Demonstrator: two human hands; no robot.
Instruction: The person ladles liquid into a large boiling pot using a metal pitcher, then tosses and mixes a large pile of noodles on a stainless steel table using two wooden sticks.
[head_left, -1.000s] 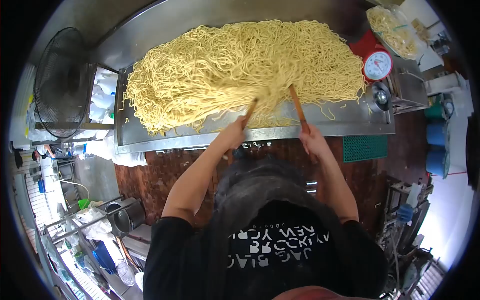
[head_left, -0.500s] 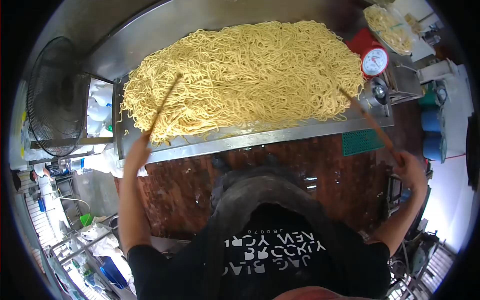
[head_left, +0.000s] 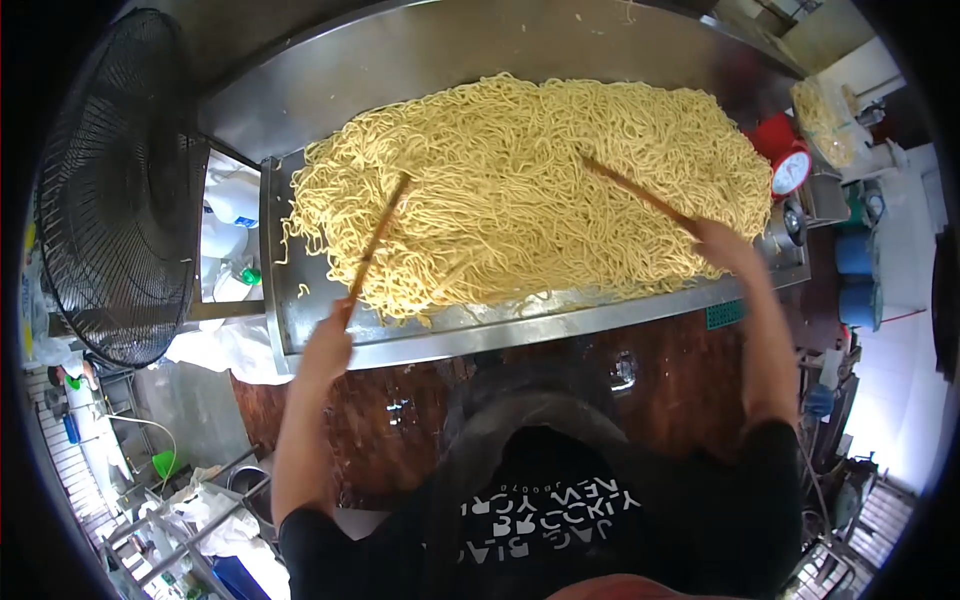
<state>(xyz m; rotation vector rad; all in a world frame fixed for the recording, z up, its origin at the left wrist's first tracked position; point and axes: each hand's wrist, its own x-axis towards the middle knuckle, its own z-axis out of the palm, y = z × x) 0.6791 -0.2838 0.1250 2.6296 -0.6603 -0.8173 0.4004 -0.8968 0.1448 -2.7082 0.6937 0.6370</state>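
A wide heap of yellow noodles covers most of the metal table. My left hand, near the table's front left edge, is wrapped round a wooden stick. That stick points forward, with its far tip on or just over the left part of the heap. Over the right front of the noodles, my right hand grips a second wooden stick. Its tip slants to the left, at the middle of the heap; whether it presses into the noodles I cannot tell.
A large black fan stands at the left, beside white plastic jugs. Right of the noodles are a red dial scale and a metal bowl. Bagged noodles lie behind the scale. A green mat is by the front edge.
My right hand has swung forward and left with its stick, from beyond the front edge to over the noodles. My left hand has shifted slightly right and back in view. The view itself has moved.
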